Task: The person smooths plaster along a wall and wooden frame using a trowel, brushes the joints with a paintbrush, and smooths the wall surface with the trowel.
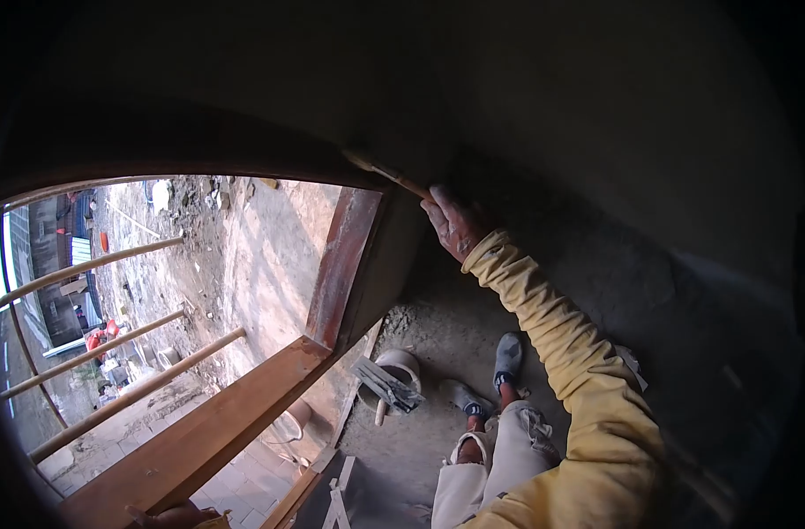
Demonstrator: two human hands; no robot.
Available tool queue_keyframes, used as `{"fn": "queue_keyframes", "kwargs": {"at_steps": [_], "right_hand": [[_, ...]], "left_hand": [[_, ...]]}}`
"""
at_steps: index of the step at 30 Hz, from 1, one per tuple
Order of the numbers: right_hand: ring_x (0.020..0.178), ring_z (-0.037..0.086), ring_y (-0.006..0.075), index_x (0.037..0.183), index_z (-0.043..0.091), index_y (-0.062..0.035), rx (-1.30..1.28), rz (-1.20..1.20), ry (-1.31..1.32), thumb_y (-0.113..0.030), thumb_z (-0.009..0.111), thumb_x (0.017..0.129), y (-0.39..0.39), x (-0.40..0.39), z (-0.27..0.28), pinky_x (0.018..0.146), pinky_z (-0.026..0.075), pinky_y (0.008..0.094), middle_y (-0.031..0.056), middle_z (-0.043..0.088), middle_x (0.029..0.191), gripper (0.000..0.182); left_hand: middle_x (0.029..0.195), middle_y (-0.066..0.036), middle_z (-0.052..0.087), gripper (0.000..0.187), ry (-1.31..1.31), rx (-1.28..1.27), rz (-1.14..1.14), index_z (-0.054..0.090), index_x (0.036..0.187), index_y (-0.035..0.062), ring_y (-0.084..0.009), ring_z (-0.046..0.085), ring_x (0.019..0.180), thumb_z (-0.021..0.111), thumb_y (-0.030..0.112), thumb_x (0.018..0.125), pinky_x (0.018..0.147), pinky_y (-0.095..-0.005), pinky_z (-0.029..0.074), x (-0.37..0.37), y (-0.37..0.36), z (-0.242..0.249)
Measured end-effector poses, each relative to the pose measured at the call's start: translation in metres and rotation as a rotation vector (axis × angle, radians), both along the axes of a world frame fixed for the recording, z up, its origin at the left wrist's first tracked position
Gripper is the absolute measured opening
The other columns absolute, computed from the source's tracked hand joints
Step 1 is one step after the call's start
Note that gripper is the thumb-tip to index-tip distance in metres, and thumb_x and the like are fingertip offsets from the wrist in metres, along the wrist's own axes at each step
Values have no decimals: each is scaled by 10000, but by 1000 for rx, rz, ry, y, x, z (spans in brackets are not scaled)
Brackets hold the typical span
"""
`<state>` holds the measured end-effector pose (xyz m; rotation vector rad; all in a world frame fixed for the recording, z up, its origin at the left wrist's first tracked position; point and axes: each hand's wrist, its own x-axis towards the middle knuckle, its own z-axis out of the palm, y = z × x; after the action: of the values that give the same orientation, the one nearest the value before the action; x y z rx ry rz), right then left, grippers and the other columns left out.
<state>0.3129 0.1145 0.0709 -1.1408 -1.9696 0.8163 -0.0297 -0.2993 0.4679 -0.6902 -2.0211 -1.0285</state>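
My right hand (455,224), in a yellow sleeve, is closed around the handle of a brush (406,182). The bristle end points left and reaches the dark surface just above the corner of the reddish-brown wooden frame (345,256); the bristles are dim in the shadow. My left hand (177,515) shows only in part at the bottom edge. It is against the lower side of the long wooden frame member (199,426), its fingers seemingly curled onto the wood, with the rest cut off.
Bamboo poles (138,329) cross the opening, beyond which lies rubble-strewn ground. By my feet (508,357) stands a bucket (402,363) with a trowel-like tool (386,385) across it. Another bucket (292,421) is past the frame. A dark wall (632,141) rises on the right.
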Motion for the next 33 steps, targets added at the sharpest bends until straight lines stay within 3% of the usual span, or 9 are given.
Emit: {"fn": "queue_keyframes", "kwargs": {"at_steps": [2, 5, 8, 10, 13, 20, 26, 28, 33], "right_hand": [[738, 621, 402, 1078, 569, -134, -60, 15, -86, -220, 606, 915, 0, 0, -18, 606, 498, 470, 193, 646, 844, 188], [635, 575, 447, 980, 531, -138, -78, -15, 85, -260, 611, 911, 1, -2, -44, 497, 455, 500, 182, 616, 719, 161], [716, 589, 444, 972, 532, -117, -241, -40, -123, -268, 600, 911, -9, 2, -92, 572, 465, 511, 192, 629, 789, 177], [801, 602, 428, 952, 537, -87, -419, -174, -173, -291, 563, 923, -24, 10, -128, 657, 475, 512, 200, 639, 854, 208], [831, 612, 412, 943, 551, -62, -412, -175, -435, -319, 514, 942, -40, 30, -103, 697, 482, 512, 198, 645, 879, 260], [835, 626, 411, 1098, 596, -36, -425, -122, -404, -343, 493, 947, -38, 9, -49, 711, 510, 478, 205, 662, 897, 357], [800, 633, 387, 1039, 591, -50, -375, -204, -366, -336, 507, 945, -22, -27, -60, 679, 512, 464, 183, 663, 872, 312], [780, 634, 376, 935, 564, -62, -340, -168, -403, -313, 523, 941, -17, -34, -55, 663, 510, 449, 162, 656, 836, 254], [751, 627, 371, 884, 545, -74, -171, -171, -468, -288, 554, 926, -18, -47, -48, 637, 501, 446, 144, 650, 814, 219]], "left_hand": [[1353, -204, 414, 465, -7, 39, 19, 478, 1311, 48, -314, 483, 1200, 393, 369, 987, 1006, -466, 445, -8, -3, 0], [1355, -201, 409, 441, 127, -169, -47, 469, 1326, 78, -316, 482, 1198, 415, 351, 985, 1006, -455, 451, -30, -39, 2], [1348, -196, 412, 417, 498, -613, 155, 442, 1343, 103, -318, 485, 1191, 473, 292, 973, 998, -450, 460, -31, -43, 5], [1334, -190, 425, 454, 253, -390, 29, 421, 1349, 113, -321, 501, 1171, 564, 215, 930, 993, -450, 464, -30, -41, 6], [1309, -185, 450, 577, 454, -592, 78, 401, 1357, 115, -325, 523, 1145, 677, 138, 851, 981, -451, 471, -28, -39, 7], [1249, -189, 502, 677, 705, -802, 245, 394, 1357, 91, -336, 544, 1119, 746, 128, 780, 968, -448, 474, -23, -34, 9], [1273, -196, 490, 586, 583, -707, 215, 422, 1345, 64, -333, 533, 1130, 681, 220, 843, 979, -451, 462, -16, -22, 4], [1299, -200, 469, 564, -213, 330, -75, 471, 1322, 44, -319, 517, 1153, 586, 387, 889, 988, -450, 455, 30, 44, -3], [1328, -198, 449, 581, -130, 242, 24, 504, 1297, 15, -312, 501, 1177, 455, 466, 933, 993, -449, 452, 23, 38, -8]]}}
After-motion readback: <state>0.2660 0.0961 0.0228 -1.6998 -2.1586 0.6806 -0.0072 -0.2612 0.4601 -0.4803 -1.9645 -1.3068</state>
